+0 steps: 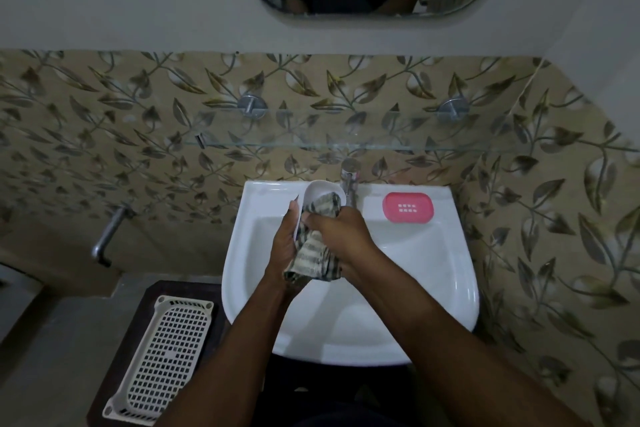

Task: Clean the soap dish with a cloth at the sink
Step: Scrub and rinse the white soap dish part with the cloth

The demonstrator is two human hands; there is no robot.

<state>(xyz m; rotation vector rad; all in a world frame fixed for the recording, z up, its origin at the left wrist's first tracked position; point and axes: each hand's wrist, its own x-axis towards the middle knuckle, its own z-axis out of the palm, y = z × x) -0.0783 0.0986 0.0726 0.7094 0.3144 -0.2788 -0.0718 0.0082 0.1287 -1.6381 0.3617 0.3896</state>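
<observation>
Over the white sink point(446, 274) I hold a white oval soap dish point(320, 191) tilted on edge, my left hand point(285, 243) gripping its left rim. My right hand point(341, 230) is shut on a grey-and-white striped cloth point(311, 253), pressing its upper end into the dish's hollow. The rest of the cloth hangs down between my hands above the basin. A pink slotted soap dish part point(408, 207) lies flat on the sink's back right ledge.
A chrome tap point(349, 177) stands at the back of the sink, just right of the white dish. A glass shelf point(332, 146) runs along the tiled wall above. A white plastic basket point(166, 357) sits on a dark stand at lower left. Another tap point(107, 236) sticks out at left.
</observation>
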